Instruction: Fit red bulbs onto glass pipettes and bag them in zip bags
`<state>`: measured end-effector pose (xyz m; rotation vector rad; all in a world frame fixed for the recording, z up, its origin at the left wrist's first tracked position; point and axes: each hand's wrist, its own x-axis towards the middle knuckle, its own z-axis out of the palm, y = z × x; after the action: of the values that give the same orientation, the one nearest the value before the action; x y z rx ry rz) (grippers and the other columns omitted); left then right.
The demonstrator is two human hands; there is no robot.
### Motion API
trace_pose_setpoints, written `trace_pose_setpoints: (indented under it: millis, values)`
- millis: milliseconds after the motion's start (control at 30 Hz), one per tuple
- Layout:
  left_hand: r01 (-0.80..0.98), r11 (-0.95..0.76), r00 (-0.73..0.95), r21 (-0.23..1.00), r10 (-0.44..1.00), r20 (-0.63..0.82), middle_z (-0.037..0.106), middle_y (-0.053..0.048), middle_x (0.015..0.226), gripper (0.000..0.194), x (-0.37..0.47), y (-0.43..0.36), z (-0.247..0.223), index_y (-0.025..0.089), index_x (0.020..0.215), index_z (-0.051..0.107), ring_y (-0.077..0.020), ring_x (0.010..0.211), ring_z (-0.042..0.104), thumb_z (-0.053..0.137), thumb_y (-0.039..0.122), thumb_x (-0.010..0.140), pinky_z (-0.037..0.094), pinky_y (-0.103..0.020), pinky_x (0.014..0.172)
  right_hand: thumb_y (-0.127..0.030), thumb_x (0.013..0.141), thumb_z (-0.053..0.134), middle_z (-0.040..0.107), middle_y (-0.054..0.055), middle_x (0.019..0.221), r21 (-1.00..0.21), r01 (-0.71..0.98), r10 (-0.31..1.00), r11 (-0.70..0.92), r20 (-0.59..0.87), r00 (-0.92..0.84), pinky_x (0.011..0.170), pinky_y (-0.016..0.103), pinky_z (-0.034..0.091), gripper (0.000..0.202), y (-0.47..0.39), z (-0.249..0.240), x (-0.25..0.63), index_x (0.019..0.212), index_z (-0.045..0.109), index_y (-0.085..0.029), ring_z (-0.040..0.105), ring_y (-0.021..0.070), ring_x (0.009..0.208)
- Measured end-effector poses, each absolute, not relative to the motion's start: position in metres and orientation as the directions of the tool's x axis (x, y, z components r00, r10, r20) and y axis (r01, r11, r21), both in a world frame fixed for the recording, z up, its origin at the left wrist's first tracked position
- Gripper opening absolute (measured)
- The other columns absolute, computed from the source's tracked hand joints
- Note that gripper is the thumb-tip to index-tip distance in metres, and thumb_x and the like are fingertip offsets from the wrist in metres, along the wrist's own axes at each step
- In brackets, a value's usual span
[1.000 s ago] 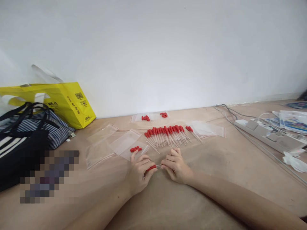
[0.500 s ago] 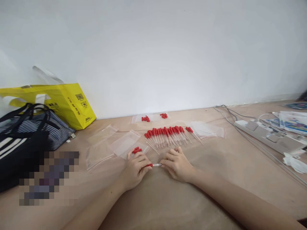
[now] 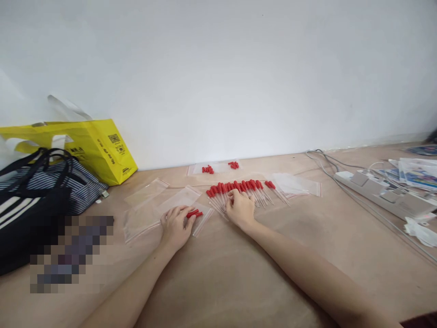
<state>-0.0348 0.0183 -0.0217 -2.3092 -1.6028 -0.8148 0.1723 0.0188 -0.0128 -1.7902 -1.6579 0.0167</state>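
My left hand (image 3: 177,226) rests at a clear zip bag, its thumb and fingers apart around a few red rubber bulbs (image 3: 194,213) that lie on the bag. My right hand (image 3: 241,208) is over a row of clear droppers with red bulbs (image 3: 257,189), its fingers bent together as if pinching a dropper there. The hand itself covers most of what its fingertips hold. In the row the droppers lie side by side, bulbs toward the wall and thin tips toward me.
Clear zip bags (image 3: 141,223) lie left of the row, and another bag (image 3: 302,186) lies to its right. Near the wall, more red bulbs (image 3: 207,169) rest on a bag. A yellow bag (image 3: 119,159) and a dark bag stand left; a power strip (image 3: 378,193) with cables lies right.
Both hands held a red-bulbed dropper between them in front of the row. Since then, my right hand has moved forward to the row, and my left hand has shifted left to the loose bulbs.
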Motion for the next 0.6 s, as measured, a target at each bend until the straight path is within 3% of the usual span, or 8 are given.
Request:
trace_pose_setpoints:
  millis: [133,367,600]
  values:
    - [0.907,-0.396,0.262,0.143,0.797,0.545,0.063,-0.004,0.096,0.019,-0.036,0.021,-0.023,0.027,0.09,0.062,-0.0243,0.09,0.053,0.047,0.032,0.079,0.034,-0.043,0.078,-0.018,0.076,0.042,0.064,0.004,0.077,-0.484,0.874,0.876,-0.042,0.403,0.266,0.074,0.034,0.019,0.015,0.032,-0.015,0.172,0.085,0.054,-0.018,0.051,0.0197,0.082]
    - [0.889,-0.424,0.293,0.175,0.818,0.495,0.065,-0.004,0.095,0.018,-0.033,0.018,-0.019,0.028,0.09,0.062,-0.0246,0.093,0.054,0.048,0.029,0.079,0.029,-0.049,0.083,-0.021,0.075,0.045,0.063,0.005,0.079,-0.428,0.903,0.888,-0.029,0.403,0.22,0.074,0.035,0.02,0.013,0.036,-0.018,0.174,0.078,0.057,-0.019,0.049,0.0208,0.084]
    - [0.885,-0.428,0.298,0.181,0.822,0.486,0.064,-0.003,0.09,0.012,-0.031,0.017,-0.016,0.026,0.081,0.061,-0.0239,0.091,0.053,0.05,0.027,0.078,0.025,-0.05,0.086,-0.036,0.075,0.05,0.063,0.005,0.08,-0.294,0.93,0.906,0.219,0.414,-0.083,0.074,0.035,0.022,0.02,0.017,-0.008,0.16,0.071,0.06,-0.019,0.048,0.0201,0.083]
